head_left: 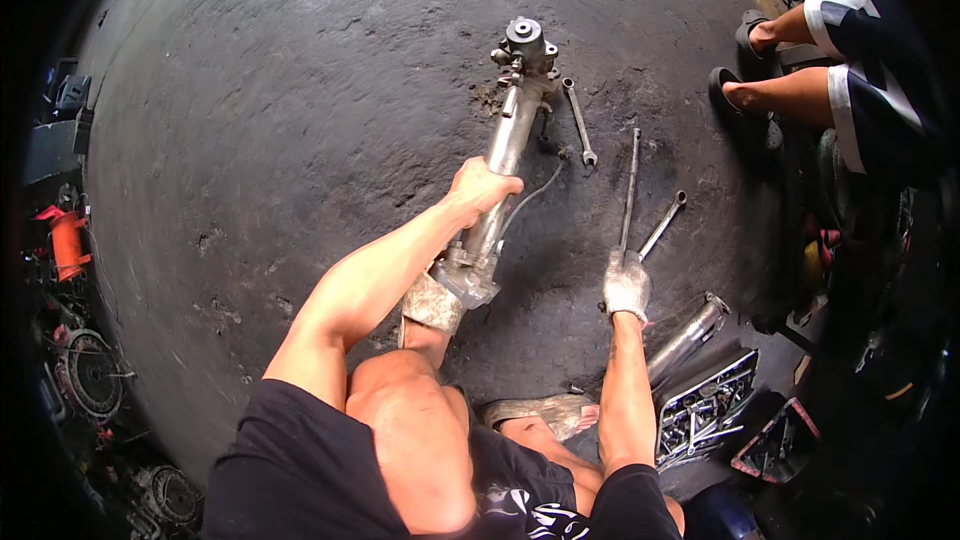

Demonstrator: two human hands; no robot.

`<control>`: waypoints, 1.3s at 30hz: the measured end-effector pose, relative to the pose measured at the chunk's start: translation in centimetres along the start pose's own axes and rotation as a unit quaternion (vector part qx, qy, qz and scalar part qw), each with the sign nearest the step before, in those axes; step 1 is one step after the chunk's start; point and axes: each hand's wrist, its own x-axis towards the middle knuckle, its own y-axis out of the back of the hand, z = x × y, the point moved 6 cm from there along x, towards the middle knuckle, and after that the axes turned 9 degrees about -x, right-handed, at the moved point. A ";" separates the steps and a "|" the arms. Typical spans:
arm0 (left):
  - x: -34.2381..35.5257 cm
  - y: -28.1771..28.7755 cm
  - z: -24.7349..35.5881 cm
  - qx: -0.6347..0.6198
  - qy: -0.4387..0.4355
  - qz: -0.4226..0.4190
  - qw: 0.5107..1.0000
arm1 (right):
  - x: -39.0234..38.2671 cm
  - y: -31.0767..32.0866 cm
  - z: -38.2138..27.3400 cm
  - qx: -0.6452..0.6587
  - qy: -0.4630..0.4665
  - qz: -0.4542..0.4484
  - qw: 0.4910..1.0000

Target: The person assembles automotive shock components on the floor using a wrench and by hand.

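Note:
My bare left hand (pixel 478 190) grips a long silver metal cylinder (pixel 512 130) with a mounted fitting at its upper end and a thin hose beside it. The cylinder's lower end rests by my left foot. My right hand (pixel 626 282), in a soiled white glove, is closed on the lower ends of a long metal bar (pixel 631 190) and a ring-ended wrench (pixel 661 224); whether these are lifted off the floor I cannot tell. Another combination wrench (pixel 579 120) lies on the floor just right of the cylinder's upper part.
Another person's legs (pixel 790 100) in sandals are at upper right. A second cylinder (pixel 685 333), a socket toolbox (pixel 700 410) and a red-edged tray (pixel 775 440) lie at lower right. An orange container (pixel 67 245) and machine parts (pixel 90 375) line the left edge of the dark floor (pixel 250 120).

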 end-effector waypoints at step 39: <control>1.0 2.2 0.9 0.068 0.038 -0.051 0.996 | 17.2 12.1 -29.8 -0.343 0.422 -0.180 0.820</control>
